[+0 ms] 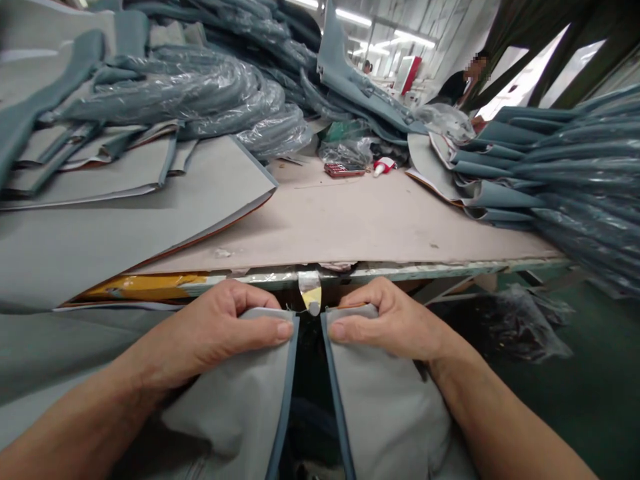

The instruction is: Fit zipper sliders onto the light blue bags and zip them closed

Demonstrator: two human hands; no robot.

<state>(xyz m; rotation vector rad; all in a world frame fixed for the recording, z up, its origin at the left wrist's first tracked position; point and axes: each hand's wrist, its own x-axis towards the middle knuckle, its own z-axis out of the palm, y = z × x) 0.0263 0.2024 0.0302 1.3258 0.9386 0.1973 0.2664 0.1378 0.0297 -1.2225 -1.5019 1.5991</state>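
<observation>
- left hand [215, 330]: thumb on top, fingers under, pinching top corner of left grey panel [240, 393]
- right hand [400, 327]: same pinch, thumb on top, gripping top corner of right grey panel [385, 393]
- both panels hang down in front of table edge, blue-edged sides facing each other, dark gap between; can't tell if they join lower down
- silver-and-yellow tab [311, 293] on table edge, between the two hands, just above the gap
- table [350, 220]: pinkish top, worn front edge, yellow tape [150, 285] along it at left
- big flat grey sheets [125, 233] on left side of table, overhanging front edge
- blue-grey bundles in clear plastic [200, 93] heaped behind the sheets
- toward back of table: red keypad phone [345, 171], white bottle with red [384, 166] just right of it, crumpled plastic behind
- right: stack of folded blue-grey pieces [590, 160], shiny, spilling past table edge
- clear plastic bag [525, 327] low at right, below table level, dark green floor [590, 413] around
- far back right: person in dark top [453, 87], beyond the piles
- strip lights [353, 17] overhead
</observation>
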